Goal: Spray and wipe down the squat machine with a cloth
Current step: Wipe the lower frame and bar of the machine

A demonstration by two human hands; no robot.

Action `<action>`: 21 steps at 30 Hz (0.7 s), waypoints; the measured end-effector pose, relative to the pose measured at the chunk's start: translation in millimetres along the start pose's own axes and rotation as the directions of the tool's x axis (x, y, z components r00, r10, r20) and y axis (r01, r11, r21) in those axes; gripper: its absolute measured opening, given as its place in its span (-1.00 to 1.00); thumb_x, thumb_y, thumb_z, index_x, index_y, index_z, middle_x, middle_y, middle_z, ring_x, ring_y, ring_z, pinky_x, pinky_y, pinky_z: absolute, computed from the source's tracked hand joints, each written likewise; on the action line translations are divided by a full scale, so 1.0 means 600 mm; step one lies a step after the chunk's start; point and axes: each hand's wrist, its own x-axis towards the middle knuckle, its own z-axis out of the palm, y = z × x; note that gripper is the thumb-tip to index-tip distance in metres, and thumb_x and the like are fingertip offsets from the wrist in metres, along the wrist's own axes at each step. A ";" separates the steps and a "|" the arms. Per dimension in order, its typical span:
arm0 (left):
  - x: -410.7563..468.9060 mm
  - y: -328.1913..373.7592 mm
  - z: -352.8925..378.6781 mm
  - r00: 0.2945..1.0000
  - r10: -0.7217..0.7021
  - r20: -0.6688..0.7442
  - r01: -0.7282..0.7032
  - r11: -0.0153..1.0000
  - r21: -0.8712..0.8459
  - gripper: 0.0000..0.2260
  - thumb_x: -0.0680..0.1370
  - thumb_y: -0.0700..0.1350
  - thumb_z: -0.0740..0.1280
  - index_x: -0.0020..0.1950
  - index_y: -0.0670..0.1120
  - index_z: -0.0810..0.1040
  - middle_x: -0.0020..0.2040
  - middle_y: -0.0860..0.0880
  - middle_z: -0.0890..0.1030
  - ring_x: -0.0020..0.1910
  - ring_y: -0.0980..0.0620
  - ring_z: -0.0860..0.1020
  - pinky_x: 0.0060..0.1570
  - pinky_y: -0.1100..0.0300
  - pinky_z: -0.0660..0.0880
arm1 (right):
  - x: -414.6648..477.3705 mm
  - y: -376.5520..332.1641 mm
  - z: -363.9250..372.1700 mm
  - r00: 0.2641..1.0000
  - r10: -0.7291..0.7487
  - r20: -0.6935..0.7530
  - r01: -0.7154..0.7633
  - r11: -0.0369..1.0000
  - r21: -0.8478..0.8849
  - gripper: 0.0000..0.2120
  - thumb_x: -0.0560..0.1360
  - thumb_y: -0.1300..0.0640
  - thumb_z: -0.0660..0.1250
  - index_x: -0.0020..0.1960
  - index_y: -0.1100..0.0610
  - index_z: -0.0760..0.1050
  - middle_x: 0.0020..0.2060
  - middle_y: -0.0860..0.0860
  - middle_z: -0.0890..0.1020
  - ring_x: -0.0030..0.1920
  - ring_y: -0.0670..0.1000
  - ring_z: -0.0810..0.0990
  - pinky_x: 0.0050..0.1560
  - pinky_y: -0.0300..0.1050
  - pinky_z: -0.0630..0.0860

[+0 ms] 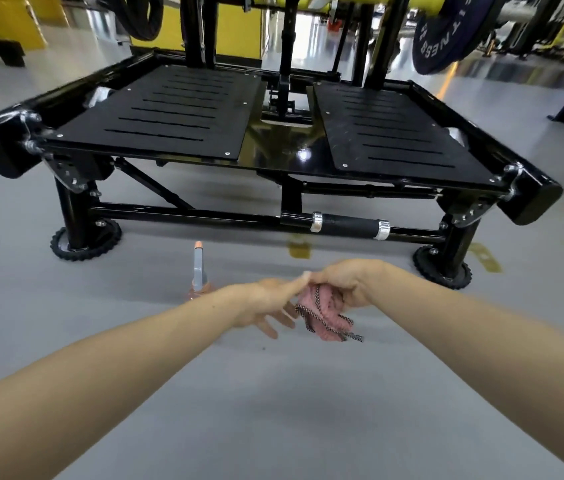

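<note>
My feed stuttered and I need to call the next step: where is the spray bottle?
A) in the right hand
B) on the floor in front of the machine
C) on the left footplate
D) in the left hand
B: the bottle stands on the floor short of the machine, while the left hand is open and the right hand grips the cloth.

I have open floor (pixel 31 289) all along the front of the squat machine (pixel 176 112). Only the spray bottle (pixel 198 271) stands there, before its low crossbar (pixel 204 216), left of centre.
</note>
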 end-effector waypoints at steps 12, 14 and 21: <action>0.005 0.022 -0.010 0.926 0.276 -0.256 -0.283 0.959 0.013 -0.72 0.53 -0.38 0.25 -0.19 -0.05 0.63 -0.26 0.00 0.64 -0.26 0.06 0.57 -0.18 0.22 0.52 | -0.038 0.025 -0.056 0.988 -0.151 -0.033 0.149 0.987 -0.056 -0.79 0.56 0.42 0.18 -0.06 0.15 0.47 -0.16 0.06 0.59 -0.09 0.04 0.55 0.24 0.08 0.45; 0.003 0.027 -0.024 0.906 0.337 -0.258 -0.323 0.942 0.096 -0.76 0.55 -0.29 0.28 -0.15 -0.01 0.67 -0.23 0.10 0.67 -0.15 0.09 0.58 -0.07 0.25 0.48 | -0.041 0.021 -0.053 0.982 -0.167 -0.083 0.158 0.982 -0.104 -0.77 0.52 0.43 0.20 -0.05 0.15 0.50 -0.07 0.05 0.63 -0.10 -0.01 0.59 0.29 0.03 0.38; -0.007 0.041 -0.053 0.870 0.387 -0.306 -0.335 0.919 0.210 -0.90 0.56 -0.15 0.32 -0.07 -0.05 0.62 -0.12 0.06 0.62 -0.09 0.12 0.52 -0.01 0.26 0.39 | -0.043 0.006 -0.043 0.961 -0.276 0.017 0.276 0.961 0.023 -0.79 0.52 0.32 0.30 -0.07 0.02 0.56 0.03 -0.02 0.59 0.14 -0.04 0.48 0.20 -0.05 0.36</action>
